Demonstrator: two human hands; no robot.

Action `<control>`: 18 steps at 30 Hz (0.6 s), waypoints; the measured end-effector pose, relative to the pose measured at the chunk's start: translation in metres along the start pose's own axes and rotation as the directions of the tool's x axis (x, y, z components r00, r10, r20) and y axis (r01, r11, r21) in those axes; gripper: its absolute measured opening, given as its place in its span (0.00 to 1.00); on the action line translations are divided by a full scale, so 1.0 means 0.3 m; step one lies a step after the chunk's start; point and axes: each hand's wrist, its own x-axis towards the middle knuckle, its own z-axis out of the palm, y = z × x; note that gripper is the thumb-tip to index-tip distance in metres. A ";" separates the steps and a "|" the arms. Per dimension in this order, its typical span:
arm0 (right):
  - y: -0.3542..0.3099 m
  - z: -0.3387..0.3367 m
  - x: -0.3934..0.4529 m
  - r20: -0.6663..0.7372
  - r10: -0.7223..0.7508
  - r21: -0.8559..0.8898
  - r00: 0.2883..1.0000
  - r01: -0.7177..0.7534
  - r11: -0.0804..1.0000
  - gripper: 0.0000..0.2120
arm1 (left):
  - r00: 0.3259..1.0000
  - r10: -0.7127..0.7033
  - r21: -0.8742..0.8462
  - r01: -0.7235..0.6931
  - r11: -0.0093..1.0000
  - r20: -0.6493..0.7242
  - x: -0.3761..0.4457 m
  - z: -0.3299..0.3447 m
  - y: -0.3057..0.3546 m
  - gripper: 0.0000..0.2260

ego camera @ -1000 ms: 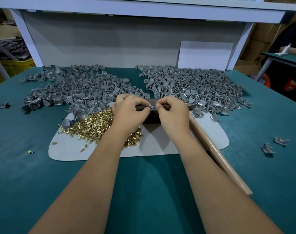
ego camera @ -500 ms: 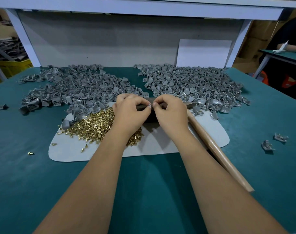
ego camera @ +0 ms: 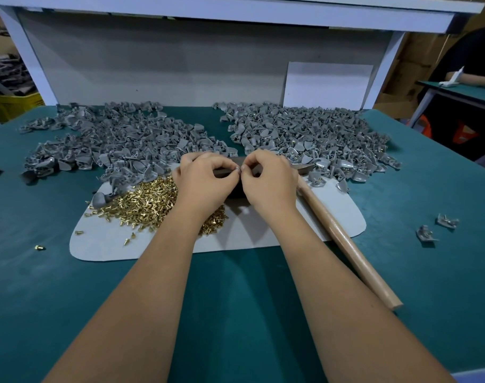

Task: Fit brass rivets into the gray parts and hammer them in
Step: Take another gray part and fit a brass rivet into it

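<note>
Brass rivets (ego camera: pixel 155 205) lie in a loose heap on the pale mat (ego camera: pixel 263 233) near the middle of the bench (ego camera: pixel 236 313), just left of the person's wrists, with a few strays toward the bench's left edge. Gray parts fill two broad piles along the far edge: the left pile (ego camera: pixel 119 145) and the right pile (ego camera: pixel 313 136), the right one showing brass here and there.

Both hands meet over a dark block (ego camera: pixel 236 189) at the mat's far side. The left hand (ego camera: pixel 205 181) and the right hand (ego camera: pixel 269 181) each have fingers curled inward, with thumb and forefinger tips pressed together at one small spot between them. They pinch something tiny there, most likely a gray part and a rivet, though it is too small to tell which hand holds which.

Compared with a second ago, the hands have barely shifted: the fingertips have drawn slightly closer, and the pinch looks tighter. That suggests the rivet is being seated in its hole and the fitting step is nearly complete, rather than a new piece being fetched.

The hammer (ego camera: pixel 346 250) lies untouched, its wooden handle running from beside the right hand toward the bench's near right corner. Hammering is likely next. Two stray gray pieces (ego camera: pixel 436 229) sit near the right edge.
</note>
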 end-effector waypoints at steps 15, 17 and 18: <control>-0.001 0.004 -0.007 0.003 0.058 0.097 0.998 -0.058 0.994 0.05 | 1.000 -0.003 0.005 0.003 1.000 0.015 0.003 -0.011 -0.011 0.12; 0.009 -0.002 -0.016 0.019 0.031 0.143 0.999 -0.033 0.989 0.05 | 1.000 0.001 -0.012 -0.001 1.000 0.023 0.002 -0.013 -0.011 0.11; 0.016 -0.004 -0.019 0.034 0.024 0.189 0.999 -0.030 0.981 0.05 | 1.000 -0.003 -0.014 0.003 1.000 0.027 0.002 -0.013 -0.010 0.10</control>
